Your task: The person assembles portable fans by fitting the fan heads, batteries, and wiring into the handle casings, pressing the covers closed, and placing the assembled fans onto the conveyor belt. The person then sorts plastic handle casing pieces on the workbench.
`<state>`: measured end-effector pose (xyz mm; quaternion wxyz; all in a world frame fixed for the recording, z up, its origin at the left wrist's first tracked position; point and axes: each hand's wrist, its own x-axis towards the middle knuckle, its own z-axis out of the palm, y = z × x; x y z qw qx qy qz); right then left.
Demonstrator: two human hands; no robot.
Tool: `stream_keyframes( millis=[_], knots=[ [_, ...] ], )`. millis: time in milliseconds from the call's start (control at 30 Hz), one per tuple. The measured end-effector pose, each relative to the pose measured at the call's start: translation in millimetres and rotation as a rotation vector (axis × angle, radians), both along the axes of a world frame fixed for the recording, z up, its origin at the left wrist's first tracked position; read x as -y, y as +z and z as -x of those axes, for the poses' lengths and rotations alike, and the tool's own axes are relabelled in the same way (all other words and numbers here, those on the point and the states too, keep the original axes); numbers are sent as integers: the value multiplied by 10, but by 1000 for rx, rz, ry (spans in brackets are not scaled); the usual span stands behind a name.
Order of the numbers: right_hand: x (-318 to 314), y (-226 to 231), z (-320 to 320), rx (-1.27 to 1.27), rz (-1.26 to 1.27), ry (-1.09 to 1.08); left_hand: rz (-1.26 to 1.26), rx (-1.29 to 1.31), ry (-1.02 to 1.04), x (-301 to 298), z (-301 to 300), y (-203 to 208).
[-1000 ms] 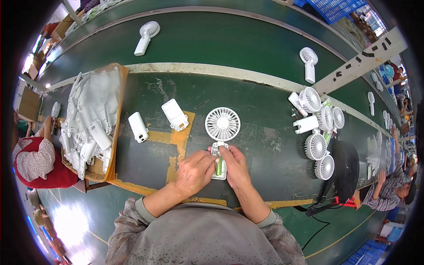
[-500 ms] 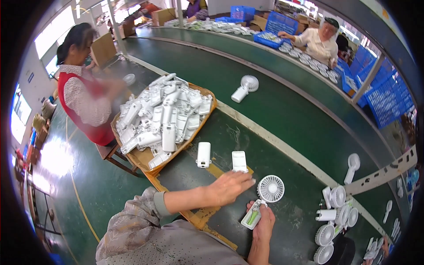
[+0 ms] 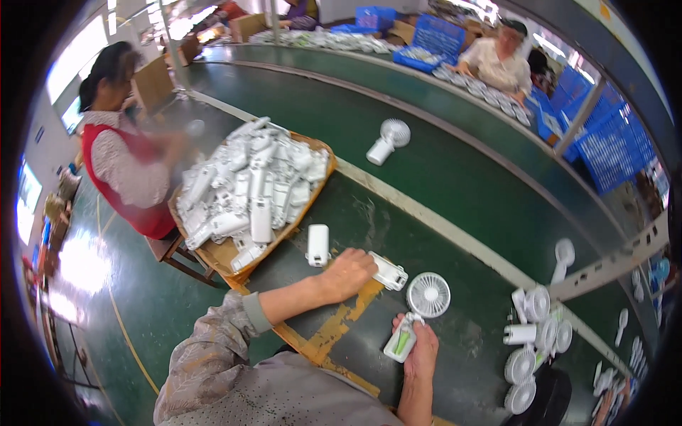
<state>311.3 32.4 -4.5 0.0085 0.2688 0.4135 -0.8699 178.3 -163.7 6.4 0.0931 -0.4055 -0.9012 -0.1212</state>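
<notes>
My right hand (image 3: 424, 349) is closed round the handle of a small white handheld fan (image 3: 428, 295). Its round grille points away from me, and the handle is uncovered, with a green part (image 3: 403, 343) inside. My left hand (image 3: 352, 272) grips one end of a white plastic handle cover (image 3: 388, 271), which lies slantwise with its hollow side up, just left of the fan head. The fingertips are partly hidden. Further left, another white handle cover (image 3: 318, 245) stays on the table, apart from my hand.
A shallow carton (image 3: 323, 174) heaped with white casings stands at left. Several fans (image 3: 536, 304) are grouped at right. One fan (image 3: 381, 150) lies on the green conveyor (image 3: 455, 181). A co-worker in a red vest (image 3: 131, 153) sits at left; another person (image 3: 497, 64) works across the belt.
My left hand has come down and left onto the handle cover, which has turned from upright to slanted. My right hand still holds the fan. The whole view has shifted slightly.
</notes>
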Motion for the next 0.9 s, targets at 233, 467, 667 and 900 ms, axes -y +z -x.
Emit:
stream_keyframes(
  millis=[233, 467, 667, 900],
  knots=[
    [60, 60, 89, -11, 62, 37, -52, 53, 15, 97, -125, 160],
    [-5, 20, 56, 9, 41, 17, -834, 1339, 255, -36, -449, 282],
    [30, 4, 14, 1, 64, 14, -727, 1588, 389, 110, -546, 228],
    [51, -26, 20, 4, 59, 6, -62, 327, 294, -143, -737, 341]
  ],
)
